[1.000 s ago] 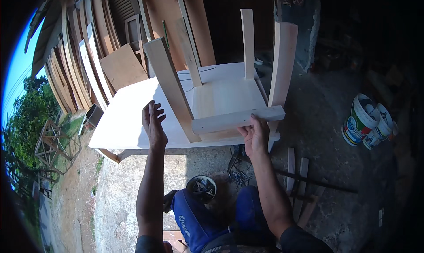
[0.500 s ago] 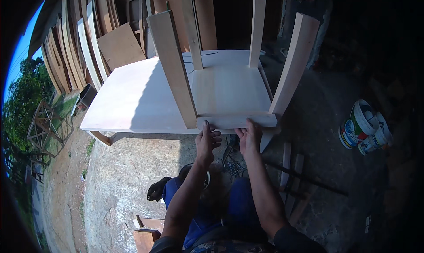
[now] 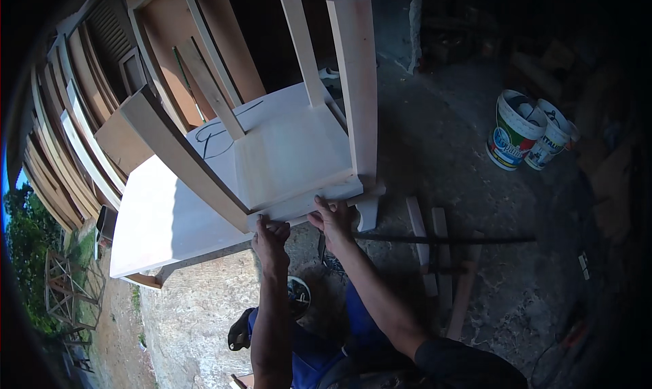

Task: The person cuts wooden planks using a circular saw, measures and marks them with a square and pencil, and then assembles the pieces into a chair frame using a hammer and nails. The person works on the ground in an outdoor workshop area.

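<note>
A pale wooden rail [image 3: 302, 205] lies crosswise at the near edge of an upturned wooden frame, between its two near legs. My left hand [image 3: 272, 241] grips the rail at its left end, thumb on top and fingers curled below, close to the foot of the near left leg [image 3: 185, 159]. My right hand [image 3: 334, 224] pinches the rail right of its middle, thumb up. Near the rail's right end stands the thick near right leg [image 3: 356, 83]. Behind it rise the far left leg [image 3: 214, 93] and far right leg [image 3: 303, 52], around a flat panel [image 3: 292, 154].
Under the frame is a large pale table [image 3: 139, 219] with a dark cord [image 3: 217, 141]. Paint buckets [image 3: 514, 131] stand on the floor at right. Wood strips [image 3: 441, 236] and a dark bar [image 3: 496, 239] lie nearer. Boards [image 3: 75, 124] lean at the left.
The view has turned to the right, so the table and frame appear tilted and farther left. Both hands keep their hold on the rail at about the same spots.
</note>
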`<move>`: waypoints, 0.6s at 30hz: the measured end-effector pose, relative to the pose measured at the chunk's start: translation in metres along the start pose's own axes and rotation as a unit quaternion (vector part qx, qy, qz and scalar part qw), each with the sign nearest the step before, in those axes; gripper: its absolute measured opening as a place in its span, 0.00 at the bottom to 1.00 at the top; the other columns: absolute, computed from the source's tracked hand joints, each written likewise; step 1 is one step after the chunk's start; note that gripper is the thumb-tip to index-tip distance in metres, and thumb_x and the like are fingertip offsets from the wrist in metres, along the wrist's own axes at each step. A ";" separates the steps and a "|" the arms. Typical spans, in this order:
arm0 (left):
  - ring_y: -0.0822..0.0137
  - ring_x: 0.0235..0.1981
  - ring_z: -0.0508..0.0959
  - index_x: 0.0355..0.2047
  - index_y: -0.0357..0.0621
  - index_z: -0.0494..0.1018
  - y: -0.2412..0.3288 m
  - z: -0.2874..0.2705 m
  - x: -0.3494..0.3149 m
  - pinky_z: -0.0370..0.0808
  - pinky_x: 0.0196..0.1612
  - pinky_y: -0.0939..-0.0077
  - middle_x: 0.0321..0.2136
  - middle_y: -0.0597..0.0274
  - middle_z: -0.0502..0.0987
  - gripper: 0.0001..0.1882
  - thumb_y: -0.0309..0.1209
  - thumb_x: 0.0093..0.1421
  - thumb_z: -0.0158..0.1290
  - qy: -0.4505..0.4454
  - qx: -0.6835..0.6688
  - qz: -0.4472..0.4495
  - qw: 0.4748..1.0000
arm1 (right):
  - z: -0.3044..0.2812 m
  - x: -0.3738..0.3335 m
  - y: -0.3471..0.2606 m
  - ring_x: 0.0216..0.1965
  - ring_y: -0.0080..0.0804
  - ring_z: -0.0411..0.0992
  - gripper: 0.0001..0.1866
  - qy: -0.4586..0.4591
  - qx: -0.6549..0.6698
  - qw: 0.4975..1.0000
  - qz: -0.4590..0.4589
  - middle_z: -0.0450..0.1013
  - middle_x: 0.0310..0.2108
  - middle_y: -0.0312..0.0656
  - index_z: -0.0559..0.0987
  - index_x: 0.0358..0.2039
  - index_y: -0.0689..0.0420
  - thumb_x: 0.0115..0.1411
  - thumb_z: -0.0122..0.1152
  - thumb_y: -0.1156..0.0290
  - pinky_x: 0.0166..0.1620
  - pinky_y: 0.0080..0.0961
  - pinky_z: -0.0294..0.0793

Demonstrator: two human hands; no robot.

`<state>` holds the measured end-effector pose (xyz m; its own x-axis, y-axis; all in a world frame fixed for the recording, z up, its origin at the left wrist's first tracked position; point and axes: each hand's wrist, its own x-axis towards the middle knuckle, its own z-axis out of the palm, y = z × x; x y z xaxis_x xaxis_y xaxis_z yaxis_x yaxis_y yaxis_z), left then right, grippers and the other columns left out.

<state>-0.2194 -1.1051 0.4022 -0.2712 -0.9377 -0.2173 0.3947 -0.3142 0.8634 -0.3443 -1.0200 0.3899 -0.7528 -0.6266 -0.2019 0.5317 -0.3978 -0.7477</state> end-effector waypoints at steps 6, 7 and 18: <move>0.59 0.27 0.82 0.45 0.29 0.68 0.002 0.002 -0.002 0.80 0.29 0.71 0.28 0.49 0.76 0.28 0.49 0.68 0.51 0.009 -0.007 -0.005 1.000 | 0.002 -0.002 -0.003 0.43 0.31 0.73 0.29 -0.001 0.005 1.000 0.001 0.68 0.45 0.40 0.66 0.49 0.54 0.58 0.73 0.55 0.46 0.37 0.82; 0.59 0.26 0.81 0.44 0.29 0.69 0.006 0.001 -0.002 0.79 0.29 0.72 0.28 0.50 0.76 0.27 0.49 0.68 0.51 -0.002 -0.004 -0.002 1.000 | 0.008 -0.005 -0.005 0.43 0.32 0.73 0.28 0.006 0.014 1.000 -0.007 0.68 0.46 0.40 0.67 0.49 0.54 0.58 0.73 0.57 0.47 0.38 0.82; 0.57 0.26 0.84 0.31 0.31 0.75 0.009 0.009 -0.004 0.81 0.28 0.68 0.24 0.51 0.79 0.28 0.50 0.68 0.52 0.028 0.005 0.009 1.000 | 0.008 -0.001 -0.010 0.42 0.34 0.75 0.25 0.019 0.003 1.000 0.005 0.70 0.47 0.40 0.68 0.48 0.54 0.59 0.73 0.59 0.45 0.34 0.81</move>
<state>-0.2232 -1.1027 0.4149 -0.2152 -0.9499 -0.2267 0.3906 -0.2965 0.8715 -0.3457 -1.0203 0.4024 -0.7615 -0.6043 -0.2342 0.5418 -0.3952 -0.7418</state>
